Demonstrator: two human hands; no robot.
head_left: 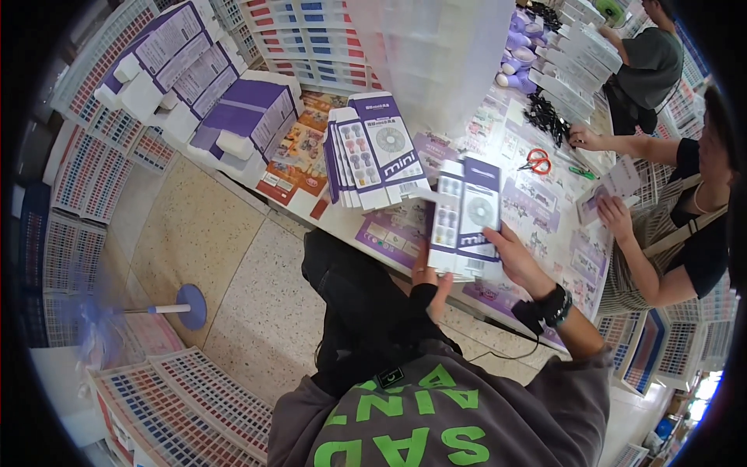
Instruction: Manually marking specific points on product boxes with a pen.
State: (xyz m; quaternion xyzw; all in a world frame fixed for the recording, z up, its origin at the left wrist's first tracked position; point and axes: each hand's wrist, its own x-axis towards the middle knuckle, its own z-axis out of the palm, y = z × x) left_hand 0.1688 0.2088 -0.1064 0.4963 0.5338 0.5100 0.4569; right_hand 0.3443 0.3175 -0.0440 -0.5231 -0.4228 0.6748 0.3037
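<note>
The table [572, 210] fills most of the workspace I can see from here, its top covered with printed purple and white sheets. Purple and white boxes [245, 113] are heaped at its left end, and a pile of flat cartons [381, 159] lies slightly fanned near the front. Just right of that pile, by the table's near edge, I have the held carton [467, 210], its fan-picture panel turned up; more layers may lie beneath it, but I can't tell how many.

My right hand [512, 253] has its grip clasped on the carton's right side, thumb across the front. My left hand [432, 278] has its grip closed around the lower left corner, most of the fingers hidden underneath.

What worries me is the white flap sticking out toward the pile: if it catches there, I judge a sideways pull could crease it or drag the fan of cartons askew. Smooth card could also slip from the left grip, which has little to hold, and drop past the edge. A dark cord [513, 356] runs near my right wrist and might snag on a wide swing. Red-handled scissors [537, 161] lie beyond, well apart from either grip.
</note>
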